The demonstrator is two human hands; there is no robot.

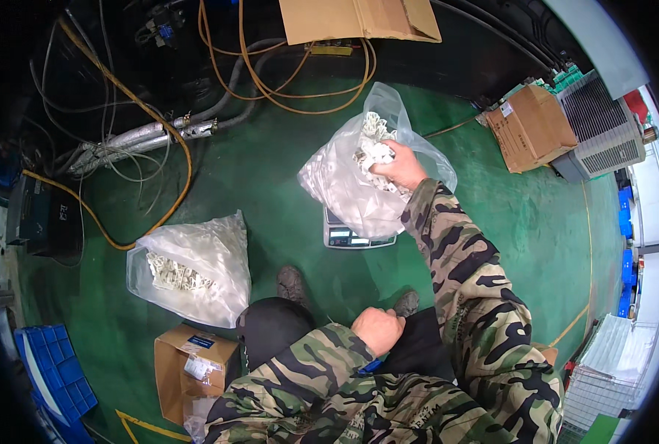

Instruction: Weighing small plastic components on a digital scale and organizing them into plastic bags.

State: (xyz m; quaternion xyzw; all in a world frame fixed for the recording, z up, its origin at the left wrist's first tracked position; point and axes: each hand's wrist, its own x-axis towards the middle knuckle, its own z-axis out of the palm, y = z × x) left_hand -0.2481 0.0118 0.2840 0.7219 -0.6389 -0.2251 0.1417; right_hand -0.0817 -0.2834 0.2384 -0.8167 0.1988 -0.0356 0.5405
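A clear plastic bag full of small white plastic parts sits on a digital scale on the floor ahead of me. My right hand reaches into its opening, fingers curled around a clump of white plastic parts. My left hand rests closed by my knee; its palm side is hidden, so what it holds, if anything, does not show. Left of the scale, a second clear bag with similar white parts lies slumped on the floor.
Beside my left leg stands an open cardboard box, with a blue plastic crate farther left. Yellow hoses and metal pipes lie at the far left. Another carton leans by a grey vented unit at right.
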